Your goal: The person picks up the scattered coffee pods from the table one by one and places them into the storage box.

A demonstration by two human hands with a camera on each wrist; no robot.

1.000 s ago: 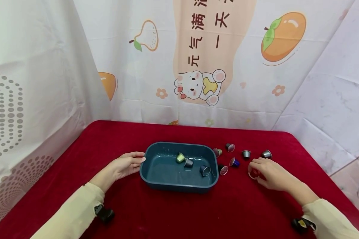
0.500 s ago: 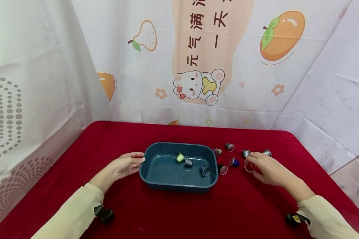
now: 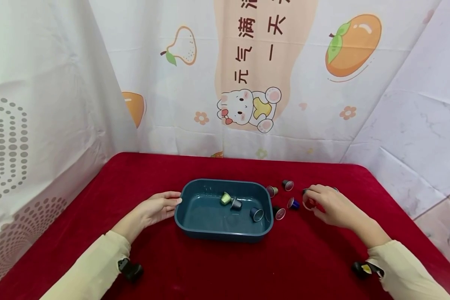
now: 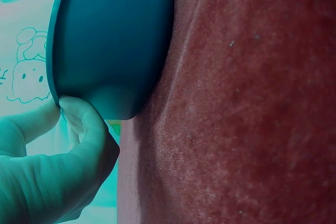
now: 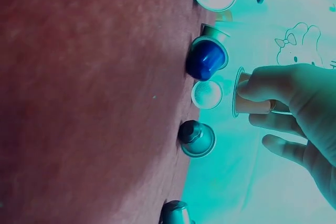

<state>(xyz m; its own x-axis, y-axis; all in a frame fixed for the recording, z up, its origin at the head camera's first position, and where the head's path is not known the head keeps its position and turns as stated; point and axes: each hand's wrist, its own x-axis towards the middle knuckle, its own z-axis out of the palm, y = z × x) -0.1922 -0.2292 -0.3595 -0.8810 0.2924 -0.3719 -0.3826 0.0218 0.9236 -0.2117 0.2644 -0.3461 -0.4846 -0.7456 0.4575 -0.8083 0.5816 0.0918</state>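
Note:
My left hand [image 3: 155, 209] pinches the left end of a dark teal plastic bin [image 3: 206, 218], thumb and fingertips at its rim. Inside the bin lie a light green coffee capsule [image 3: 225, 198], a grey one [image 3: 236, 204] and a dark blue one [image 3: 256, 214]. To the right of the bin, my right hand [image 3: 330, 204] pinches a red coffee capsule [image 5: 253, 100] between thumb and fingers. In the right wrist view that capsule hangs above the cloth, apart from the blue capsule [image 5: 206, 60] and a silver capsule [image 5: 197, 139].
Loose capsules lie between bin and right hand: a black one [image 3: 279, 213], a dark one [image 3: 288, 185] and a tan one [image 3: 272, 191] by the bin's corner. Another capsule [image 5: 177, 213] is partly hidden behind the right hand. Red cloth [image 3: 225, 266] covers the table; a printed curtain [image 3: 172, 141] hangs behind.
My right hand has moved left and slightly up with the red capsule, now covering more of the silver capsules behind it. The left hand and bin have stayed put.

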